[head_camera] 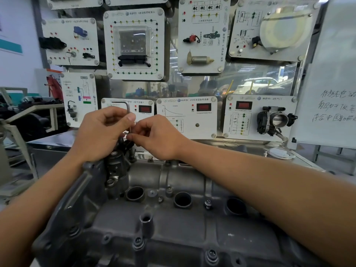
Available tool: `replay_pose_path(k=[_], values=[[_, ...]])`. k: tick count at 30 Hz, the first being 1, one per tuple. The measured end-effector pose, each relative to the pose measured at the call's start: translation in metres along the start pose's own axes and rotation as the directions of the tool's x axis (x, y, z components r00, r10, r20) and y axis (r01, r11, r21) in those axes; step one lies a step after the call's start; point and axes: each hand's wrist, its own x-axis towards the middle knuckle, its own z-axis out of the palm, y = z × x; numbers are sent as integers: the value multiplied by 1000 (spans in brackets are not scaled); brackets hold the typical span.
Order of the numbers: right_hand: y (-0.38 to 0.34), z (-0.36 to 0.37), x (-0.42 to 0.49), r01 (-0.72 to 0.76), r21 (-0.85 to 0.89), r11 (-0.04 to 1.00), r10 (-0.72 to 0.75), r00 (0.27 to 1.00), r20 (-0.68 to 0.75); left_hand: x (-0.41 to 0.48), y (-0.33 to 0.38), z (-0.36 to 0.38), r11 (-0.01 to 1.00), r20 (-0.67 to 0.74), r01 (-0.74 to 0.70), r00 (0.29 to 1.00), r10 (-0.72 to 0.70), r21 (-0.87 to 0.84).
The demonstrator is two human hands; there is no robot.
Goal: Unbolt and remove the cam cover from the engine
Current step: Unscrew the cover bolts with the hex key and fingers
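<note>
The grey metal cam cover (173, 224) fills the lower part of the view, with three round plug wells and several bolts along its edges. At its far left end stands a dark fitting (119, 162). My left hand (102, 132) grips an L-shaped hex key (127, 110), long leg pointing down toward that fitting. My right hand (154, 135) pinches the lower part of the key's shaft just above the fitting. The key's tip and the bolt under it are hidden by my fingers.
Behind the engine stands a display wall of white training panels (186, 116), one with a throttle body (275, 120). A whiteboard (331, 93) leans at the right. A metal frame and dark machine parts (28, 116) sit at the left.
</note>
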Motion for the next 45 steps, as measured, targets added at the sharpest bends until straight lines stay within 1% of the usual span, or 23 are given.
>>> replay_pose_path(k=[4,9,13,19,24,27,31,35,40,45], values=[[-2,0,1,13,-47,999,-11,999,35,-1,0,-1,1000,35,0,999,0,-14],[-1,-1,0,21,-41,999,-19,999,50,-2,2,-1,1000,66,-15,998,15,1],[1,2,1,-5,25,1000,4,999,34,-2,2,-3,999,36,-36,999,36,-12],[2,2,1,-8,88,996,12,999,-44,-1,1,-2,998,-39,-63,997,64,14],[2,3,4,-23,124,992,29,998,-51,2,-1,-2,998,-35,-49,998,51,38],[2,3,2,-11,109,994,16,999,-50,3,1,-1,995,-26,-57,998,59,79],[-2,3,1,24,74,997,-20,999,-49,2,2,-1,997,-17,-59,998,60,39],[-3,2,0,50,34,998,-50,998,-26,-1,0,-2,999,26,-53,998,53,9],[-2,2,1,71,-9,997,-71,997,0,0,1,-3,995,74,-92,993,90,35],[-3,2,1,57,-45,997,-54,997,52,0,0,-4,994,48,-102,994,100,35]])
